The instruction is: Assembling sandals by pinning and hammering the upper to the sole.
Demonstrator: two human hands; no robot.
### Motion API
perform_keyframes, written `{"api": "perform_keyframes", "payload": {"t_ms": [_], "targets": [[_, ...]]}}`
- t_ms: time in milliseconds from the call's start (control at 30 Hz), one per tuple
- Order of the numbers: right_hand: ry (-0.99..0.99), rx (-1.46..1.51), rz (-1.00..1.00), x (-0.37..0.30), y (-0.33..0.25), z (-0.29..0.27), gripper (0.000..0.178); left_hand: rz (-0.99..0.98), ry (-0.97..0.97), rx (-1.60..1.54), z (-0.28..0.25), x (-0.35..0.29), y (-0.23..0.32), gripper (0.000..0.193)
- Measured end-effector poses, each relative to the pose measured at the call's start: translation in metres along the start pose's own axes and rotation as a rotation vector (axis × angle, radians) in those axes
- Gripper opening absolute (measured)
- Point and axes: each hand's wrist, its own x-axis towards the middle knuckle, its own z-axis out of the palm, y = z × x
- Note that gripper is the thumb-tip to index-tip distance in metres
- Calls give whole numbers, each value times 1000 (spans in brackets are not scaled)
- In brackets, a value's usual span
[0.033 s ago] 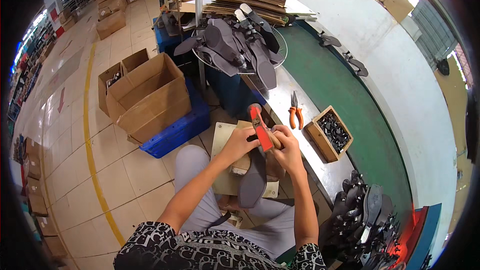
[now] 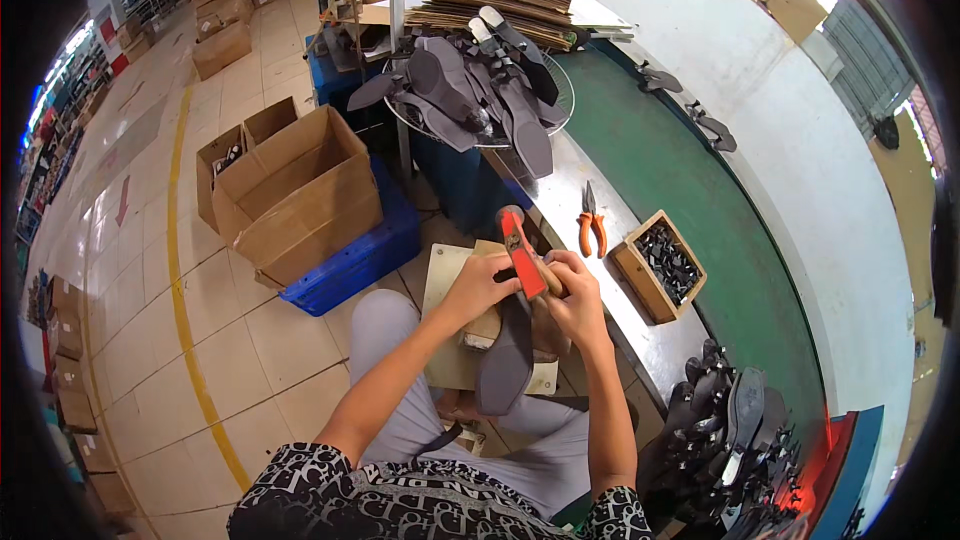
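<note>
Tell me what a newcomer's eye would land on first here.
Probably the red hammer at centre, held in the right hand over a dark shoe sole. Next, likely the heap of grey soles at top centre and the orange-handled pliers on the metal bench to the right.

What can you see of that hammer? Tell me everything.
The hammer has a red head with a greyish, rounded end pointing away from the person. Its wooden-looking handle is partly hidden by the right hand, which grips it. The head overlaps the dark sole in view; whether they touch is unclear.
</note>
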Motion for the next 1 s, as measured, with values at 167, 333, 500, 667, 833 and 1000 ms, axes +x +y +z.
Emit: {"api": "perform_keyframes", "payload": {"t_ms": [167, 333, 500, 667, 833, 1000], "targets": [[160, 410, 292, -30, -31, 8, 21, 47, 36, -206, 2, -1, -6, 32], [176, 304, 396, -75, -59, 7, 33, 82, 28, -116, 0, 1, -6, 30], [240, 72, 272, -78, -90, -7, 38, 93, 12, -175, 0, 1, -3, 31], [68, -14, 269, -74, -83, -10, 42, 25, -35, -180, -1, 0, -2, 29], [364, -26, 50, -80, -145, -34, 34, 93, 0, -23, -2, -17, -10, 79], [178, -249, 52, -96, -65, 6, 36, 91, -161, 317, 11, -12, -5, 124]]}}
